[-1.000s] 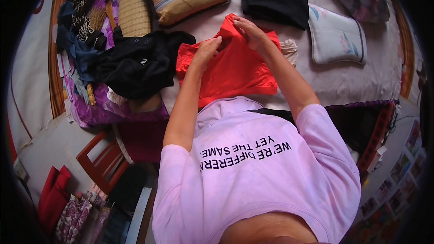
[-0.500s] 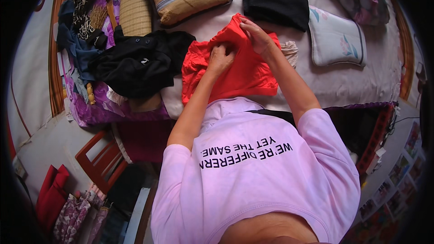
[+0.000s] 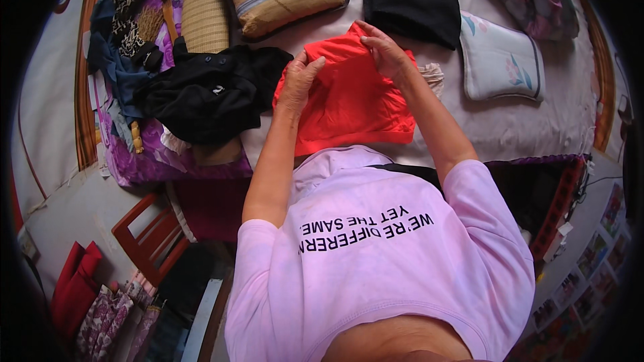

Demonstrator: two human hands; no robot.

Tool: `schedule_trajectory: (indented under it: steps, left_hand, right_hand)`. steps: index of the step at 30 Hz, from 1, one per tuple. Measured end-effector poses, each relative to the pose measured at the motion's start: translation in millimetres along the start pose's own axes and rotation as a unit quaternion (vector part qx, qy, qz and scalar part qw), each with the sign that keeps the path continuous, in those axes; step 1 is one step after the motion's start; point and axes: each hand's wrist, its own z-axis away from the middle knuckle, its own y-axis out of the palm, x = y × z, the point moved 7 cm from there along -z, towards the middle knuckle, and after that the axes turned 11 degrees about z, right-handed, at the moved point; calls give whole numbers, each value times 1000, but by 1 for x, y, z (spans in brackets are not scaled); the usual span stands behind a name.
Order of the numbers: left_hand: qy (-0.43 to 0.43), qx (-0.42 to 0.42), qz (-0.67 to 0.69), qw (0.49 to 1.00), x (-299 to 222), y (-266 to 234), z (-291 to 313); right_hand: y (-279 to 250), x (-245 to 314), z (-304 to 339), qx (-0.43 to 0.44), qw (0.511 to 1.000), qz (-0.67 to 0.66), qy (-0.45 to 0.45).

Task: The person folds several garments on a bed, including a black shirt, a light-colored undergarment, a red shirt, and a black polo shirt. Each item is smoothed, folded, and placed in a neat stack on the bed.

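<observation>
Red cloth (image 3: 355,104) at the bed's (image 3: 506,127) near edge, pinched at its far edge w/ both hands.
Runs from grip back twd the shirt (image 3: 389,228); no clear long axis. L hand (image 3: 297,84) holds far L corner, thumb on top, nr black garment (image 3: 201,97); R hand (image 3: 388,52) grips far R, reaching farther out, nr folded black cloth (image 3: 412,3).

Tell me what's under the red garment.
Pale sheet shows beside the red garment; a cream cloth peeks out at its right. Whether that cloth extends underneath is hidden.
</observation>
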Motion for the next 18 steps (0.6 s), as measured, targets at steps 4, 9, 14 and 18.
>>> schedule_trajectory:
  steps: [4,9,14,18]
  left_hand:
    - [65,-37,-151,986,-29,-11,-8]
    - [217,-134,-451,855,-63,-9,-33]
    - [252,-210,-495,805,-63,-34,-39]
    - [248,-108,-522,809,-41,-28,-9]
  right_hand:
    - [7,8,-8,-35,999,34,5]
    - [-7,17,-34,-83,978,189,-13]
    - [-4,24,-38,-81,908,400,-96]
    - [-29,20,-22,-91,888,442,-88]
